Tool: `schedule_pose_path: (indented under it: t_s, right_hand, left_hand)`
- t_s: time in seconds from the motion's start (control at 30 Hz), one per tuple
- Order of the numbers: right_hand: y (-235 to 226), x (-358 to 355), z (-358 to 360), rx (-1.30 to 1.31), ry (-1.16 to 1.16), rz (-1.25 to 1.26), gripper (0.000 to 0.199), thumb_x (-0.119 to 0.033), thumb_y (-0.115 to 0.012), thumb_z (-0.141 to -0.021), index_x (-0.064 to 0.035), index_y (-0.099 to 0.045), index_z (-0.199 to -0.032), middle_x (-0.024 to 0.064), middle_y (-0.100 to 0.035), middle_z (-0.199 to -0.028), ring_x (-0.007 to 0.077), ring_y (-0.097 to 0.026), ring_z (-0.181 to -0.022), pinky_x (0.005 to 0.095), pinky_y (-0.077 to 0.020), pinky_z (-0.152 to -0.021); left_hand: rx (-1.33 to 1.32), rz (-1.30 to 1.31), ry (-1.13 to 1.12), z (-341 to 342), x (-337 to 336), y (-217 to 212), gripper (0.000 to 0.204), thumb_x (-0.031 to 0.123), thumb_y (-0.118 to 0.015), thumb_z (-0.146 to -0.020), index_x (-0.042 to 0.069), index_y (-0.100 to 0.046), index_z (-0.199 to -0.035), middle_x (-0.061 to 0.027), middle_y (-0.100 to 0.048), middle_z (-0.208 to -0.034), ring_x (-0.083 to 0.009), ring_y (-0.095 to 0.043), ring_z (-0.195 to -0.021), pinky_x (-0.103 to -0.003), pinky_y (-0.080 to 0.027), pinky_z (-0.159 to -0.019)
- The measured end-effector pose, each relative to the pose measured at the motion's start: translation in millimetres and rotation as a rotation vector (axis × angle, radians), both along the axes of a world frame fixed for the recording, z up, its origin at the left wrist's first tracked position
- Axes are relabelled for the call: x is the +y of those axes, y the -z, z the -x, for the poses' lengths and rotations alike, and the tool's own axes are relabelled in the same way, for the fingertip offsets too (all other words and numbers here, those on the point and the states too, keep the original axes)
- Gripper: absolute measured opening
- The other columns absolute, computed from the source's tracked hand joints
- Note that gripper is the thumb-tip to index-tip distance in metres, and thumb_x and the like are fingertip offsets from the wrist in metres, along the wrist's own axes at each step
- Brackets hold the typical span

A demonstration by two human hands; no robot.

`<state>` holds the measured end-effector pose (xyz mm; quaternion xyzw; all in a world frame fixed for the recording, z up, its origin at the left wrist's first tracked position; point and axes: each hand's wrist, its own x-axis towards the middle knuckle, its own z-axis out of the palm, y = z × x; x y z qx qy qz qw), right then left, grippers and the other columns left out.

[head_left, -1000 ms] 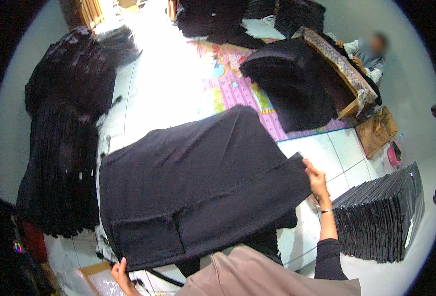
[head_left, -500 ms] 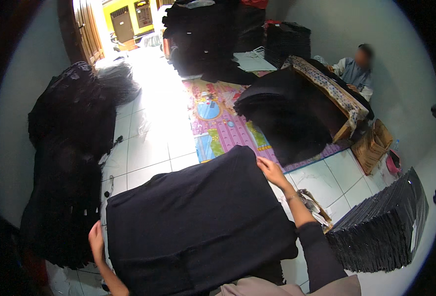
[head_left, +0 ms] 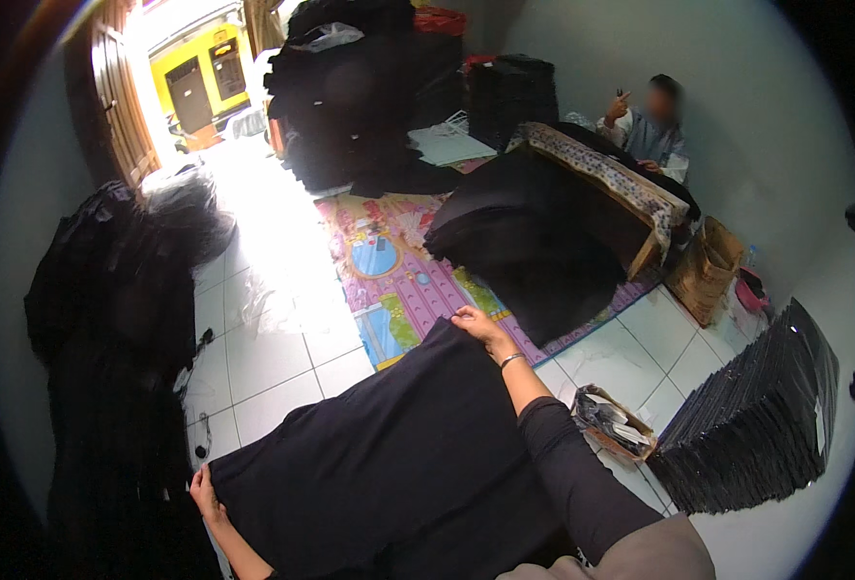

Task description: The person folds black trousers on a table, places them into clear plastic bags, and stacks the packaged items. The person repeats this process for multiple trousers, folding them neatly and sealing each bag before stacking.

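A wide piece of plain black fabric [head_left: 389, 464] stretches out in front of me, its lower part running out of the picture. My left hand [head_left: 207, 495] is closed on its far left corner, with the thumb on top. At the far right corner my right hand [head_left: 480, 327] pinches the edge between thumb and fingers. The far edge slopes upward from my left hand to my right and sags slightly between them. What lies beneath the fabric is hidden.
Dark cloth heaps [head_left: 108, 377] line the left wall. Plastic-wrapped black packets [head_left: 751, 425] stand stacked at right beside a small box [head_left: 613, 425]. Ahead lie a colourful mat [head_left: 403, 280] and more black cloth [head_left: 529, 242]. Another person [head_left: 654, 130] sits behind a low table [head_left: 601, 164].
My left hand, earlier beside the fabric, now grips its corner. My right hand has drawn its corner up and leftward. The view has shifted, and the other person has raised a hand.
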<state>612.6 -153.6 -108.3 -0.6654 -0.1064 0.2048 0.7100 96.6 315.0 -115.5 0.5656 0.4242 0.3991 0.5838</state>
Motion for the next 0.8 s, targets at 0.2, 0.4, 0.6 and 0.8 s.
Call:
schedule_pose_path:
  t_s: [0.2,0.4,0.6,0.8]
  right_hand:
    - [-43.2,-5.7,-18.7,-0.636,0.239,0.169,0.033,-0.001,-0.076,-0.072,-0.0072,-0.06,-0.1,0.0027,-0.066,-0.087,0.0102,-0.062,-0.079,0.0272,-0.0498,-0.072]
    - [-124.1,-74.1,15.8,-0.672,0.246,-0.088,0.043,0.012,-0.062,-0.08,-0.0032,-0.061,-0.12,0.0063,-0.064,-0.115,0.015,-0.063,-0.102,0.027,-0.0501,-0.086]
    - [-118.3,-197.3,108.8,-0.629,0.085,0.086,0.018,0.013,-0.058,-0.078,0.0009,-0.067,-0.089,0.0073,-0.07,-0.092,0.0146,-0.065,-0.087,0.028,-0.0518,-0.082]
    - [-100.0,-171.8,200.5,-1.125,0.336,0.97,0.032,-0.003,-0.066,-0.077,-0.0086,-0.067,-0.109,0.0122,-0.071,-0.088,0.0298,-0.068,-0.083,0.037,-0.052,-0.075]
  left_hand:
    - [-0.153,-0.04,0.079,4.8,-15.5,-39.2,0.014,0.022,-0.066,-0.094,0.008,-0.065,-0.09,0.0015,-0.065,-0.084,-0.0076,-0.059,-0.074,-0.023,-0.048,-0.069]
    - [-0.184,-0.037,0.111,71.7,-53.2,-115.5,0.02,0.021,-0.064,-0.094,0.007,-0.059,-0.108,-0.0023,-0.065,-0.097,-0.0106,-0.062,-0.089,-0.026,-0.049,-0.079]
    - [0.059,-0.025,0.155,170.2,-160.8,-119.1,0.021,0.02,-0.068,-0.091,0.006,-0.06,-0.076,0.0026,-0.058,-0.075,-0.0091,-0.05,-0.064,-0.026,-0.043,-0.059]
    - [0.587,-0.415,0.341,158.6,-226.5,-115.7,0.034,0.022,-0.065,-0.093,-0.004,-0.06,-0.114,-0.0134,-0.063,-0.115,-0.0232,-0.059,-0.108,-0.035,-0.043,-0.096]
